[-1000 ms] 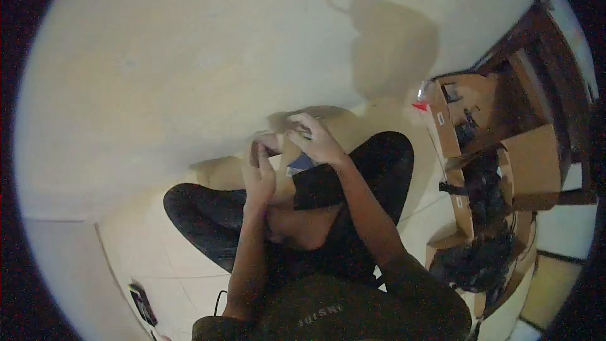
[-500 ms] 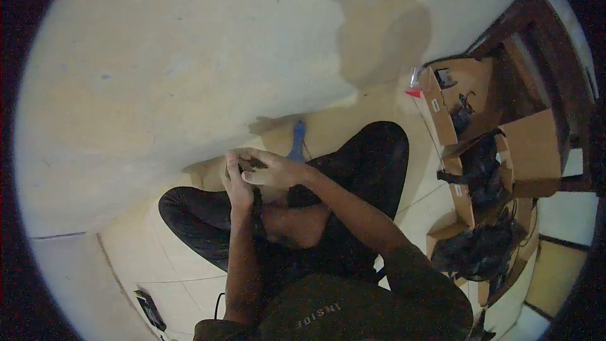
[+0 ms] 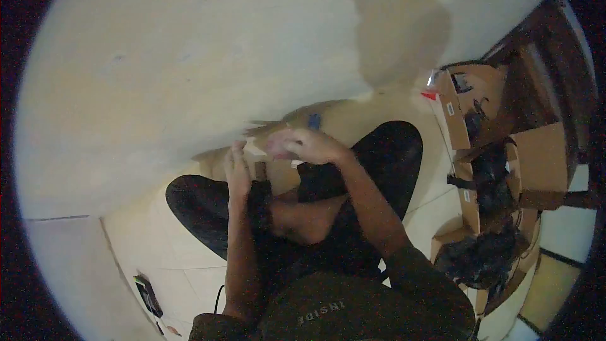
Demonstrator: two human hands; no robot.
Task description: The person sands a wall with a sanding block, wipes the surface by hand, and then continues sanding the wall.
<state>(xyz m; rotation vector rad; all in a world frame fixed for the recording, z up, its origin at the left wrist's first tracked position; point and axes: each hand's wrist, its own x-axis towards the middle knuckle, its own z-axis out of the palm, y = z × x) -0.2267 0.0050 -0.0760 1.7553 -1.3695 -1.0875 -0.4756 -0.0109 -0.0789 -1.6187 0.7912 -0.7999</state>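
My left hand is raised over my folded legs, its fingers stretched out and pointing toward the wall. It appears to hold nothing. To its right, my right hand reaches in from the side, fingers apart and slightly blurred by motion, with no held thing visible. The two hands are separated by a gap. Below and between them lies a light brown surface with a darker brown strip; I cannot make out what it is. Just beyond my right hand a blue object lies on the floor, partly hidden by the hand.
Open cardboard boxes stand at the right, holding black plastic-like bundles. A red-tipped clear packet is beside the upper box. The wall rises close ahead. A dark flat item lies at lower left.
My hands were together, fingers touching; now they are apart. My right hand has moved right and now covers more of the blue object. The view has shifted slightly.
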